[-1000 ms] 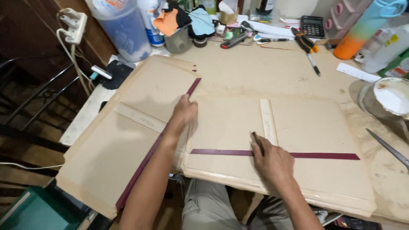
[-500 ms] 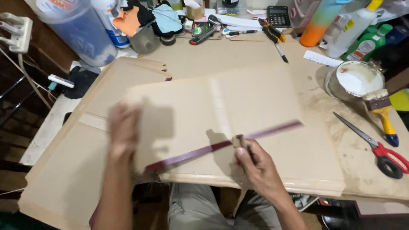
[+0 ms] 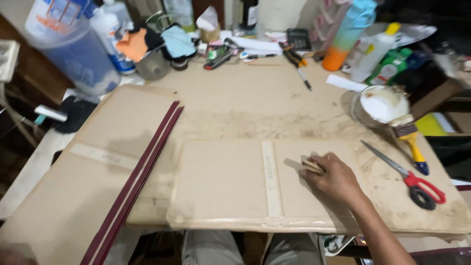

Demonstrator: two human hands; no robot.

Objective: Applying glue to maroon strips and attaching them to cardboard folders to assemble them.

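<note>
Nearest the camera, the person's knees in grey trousers (image 3: 216,248) show under the table edge. Just above them lies a flat folded cardboard panel (image 3: 221,181) with a pale tape strip (image 3: 271,179) running down its middle.

The right hand (image 3: 336,177) rests palm down on the right half of this panel, just right of the tape strip. Its fingers are curled together and pinch a small flat tan tool (image 3: 305,165), whose tip lies against the board and points left. The left hand (image 3: 14,255) shows only as a blur at the bottom left corner, so I cannot tell how its fingers stand.

To the left, a larger cardboard sheet (image 3: 98,162) lies at an angle, hanging over the table's edge, with 2 dark red strips (image 3: 137,181) running side by side along its right edge.

To the right of the hand, red-handled scissors (image 3: 407,174) lie on the stained tabletop (image 3: 255,108). Just beyond them a brush with a yellow and blue handle (image 3: 409,140) rests against a round pot of white glue (image 3: 380,104).

At the far edge stand a large clear plastic tub (image 3: 68,49), a white bottle (image 3: 110,34), an orange cloth (image 3: 132,44), a pen (image 3: 304,78), a dark calculator (image 3: 298,37) and an orange and teal bottle (image 3: 346,34).
</note>
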